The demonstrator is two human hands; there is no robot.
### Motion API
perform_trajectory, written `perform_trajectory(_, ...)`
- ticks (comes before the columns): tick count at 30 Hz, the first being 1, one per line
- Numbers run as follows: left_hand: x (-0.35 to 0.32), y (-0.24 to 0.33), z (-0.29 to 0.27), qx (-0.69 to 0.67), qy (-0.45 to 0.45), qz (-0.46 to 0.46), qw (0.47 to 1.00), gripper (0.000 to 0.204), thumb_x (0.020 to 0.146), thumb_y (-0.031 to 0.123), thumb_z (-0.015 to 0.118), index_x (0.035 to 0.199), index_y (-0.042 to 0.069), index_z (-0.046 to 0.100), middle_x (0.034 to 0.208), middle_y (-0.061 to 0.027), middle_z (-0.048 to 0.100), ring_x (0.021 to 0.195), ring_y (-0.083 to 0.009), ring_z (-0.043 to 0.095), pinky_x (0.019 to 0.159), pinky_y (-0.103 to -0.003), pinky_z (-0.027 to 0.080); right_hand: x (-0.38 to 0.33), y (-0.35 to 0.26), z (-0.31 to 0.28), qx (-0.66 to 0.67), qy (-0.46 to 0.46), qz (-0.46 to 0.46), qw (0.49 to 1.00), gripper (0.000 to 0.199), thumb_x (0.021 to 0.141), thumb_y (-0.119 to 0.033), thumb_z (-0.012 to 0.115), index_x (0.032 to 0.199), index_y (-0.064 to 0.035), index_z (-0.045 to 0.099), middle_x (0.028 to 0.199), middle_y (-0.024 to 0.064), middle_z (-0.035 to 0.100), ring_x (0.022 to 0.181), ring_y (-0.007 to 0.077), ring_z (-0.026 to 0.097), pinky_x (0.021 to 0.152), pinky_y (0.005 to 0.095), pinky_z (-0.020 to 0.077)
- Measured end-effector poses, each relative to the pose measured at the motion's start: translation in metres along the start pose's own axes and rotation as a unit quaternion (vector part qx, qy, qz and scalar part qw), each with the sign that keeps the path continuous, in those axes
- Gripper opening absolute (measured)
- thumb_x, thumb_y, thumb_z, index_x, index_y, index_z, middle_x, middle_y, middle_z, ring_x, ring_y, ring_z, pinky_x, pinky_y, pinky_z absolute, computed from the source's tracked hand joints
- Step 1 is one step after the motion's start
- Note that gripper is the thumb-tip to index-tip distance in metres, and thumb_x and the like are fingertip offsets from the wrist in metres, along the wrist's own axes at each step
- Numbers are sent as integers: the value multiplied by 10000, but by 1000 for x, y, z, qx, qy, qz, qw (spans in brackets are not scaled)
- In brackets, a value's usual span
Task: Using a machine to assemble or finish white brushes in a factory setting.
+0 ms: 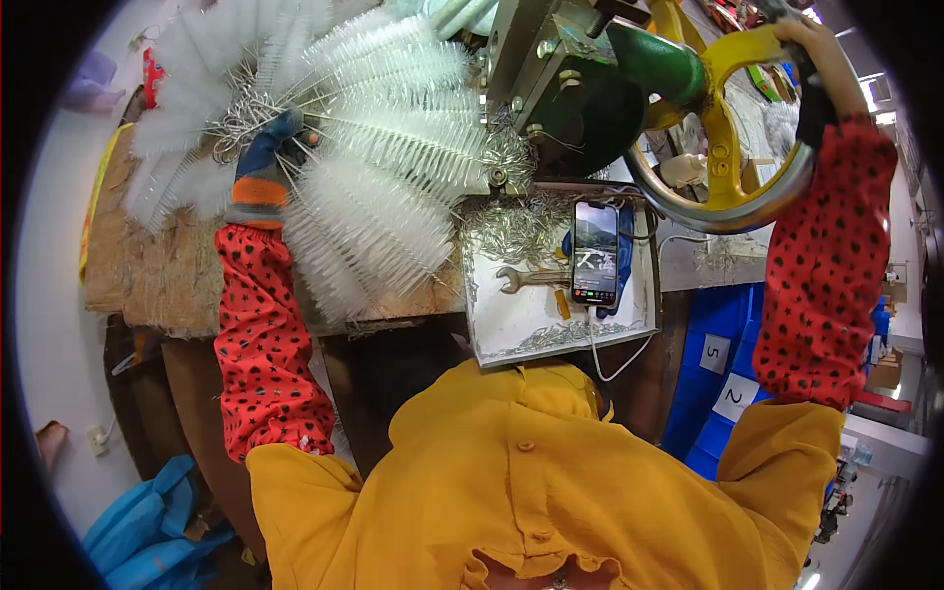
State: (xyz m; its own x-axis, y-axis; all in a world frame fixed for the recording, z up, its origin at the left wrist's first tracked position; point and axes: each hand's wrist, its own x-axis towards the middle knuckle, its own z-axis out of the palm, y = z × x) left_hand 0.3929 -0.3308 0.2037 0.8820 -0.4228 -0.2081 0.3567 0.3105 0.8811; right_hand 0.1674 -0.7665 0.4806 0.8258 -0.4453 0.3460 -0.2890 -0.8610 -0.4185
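Left hand (267,157), gloved, upper left, among white bottle brushes (383,147) w/ wire stems; grip unclear. Right hand (811,59) clamped on yellow handwheel (723,177), upper right. Risk: wire snagging glove if wheel turns.

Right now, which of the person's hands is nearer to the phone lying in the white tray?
Left, though only slightly. The left hand rests among the white bristle brushes, off to the left of the phone. The right hand grips the yellow handwheel, above and right of it.
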Motion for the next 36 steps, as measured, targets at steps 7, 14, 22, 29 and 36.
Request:
perform_trajectory(7,6,-2,7,-35,19,5,999,132,790,187,599,873,88,569,670,-52,587,557,-151,554,509,-276,474,-155,-30,119,228,387,76,890,606,768,-37,563,1247,27,196,1002,150,483,642,149,543,535,240,479)
perform_trajectory(14,-4,-3,19,-10,137,46,989,172,747,97,633,892,9,613,736,-77,626,621,-154,602,566,-241,490,-139,34,87,136,276,6,951,446,771,-71,565,1149,40,357,878,108,536,586,135,545,516,240,458)
perform_trajectory(22,-7,-11,50,89,262,154,948,189,662,104,718,801,3,638,696,-89,632,527,-150,577,488,-243,454,-77,-4,30,19,103,33,994,299,767,-213,533,964,10,510,731,79,547,532,130,533,480,258,434)
perform_trajectory(29,16,-4,59,320,417,106,844,394,563,269,784,803,-13,651,719,-109,642,624,-153,592,618,-262,463,21,20,-6,-112,-25,-35,993,122,721,-97,533,774,-20,612,652,74,561,538,144,546,481,260,443)
perform_trajectory(36,16,4,77,366,516,55,773,556,494,390,793,844,-21,658,720,-98,641,710,-175,573,699,-282,458,49,10,0,-258,-138,-293,910,132,689,-44,533,756,-14,644,701,84,589,544,167,555,511,265,458)
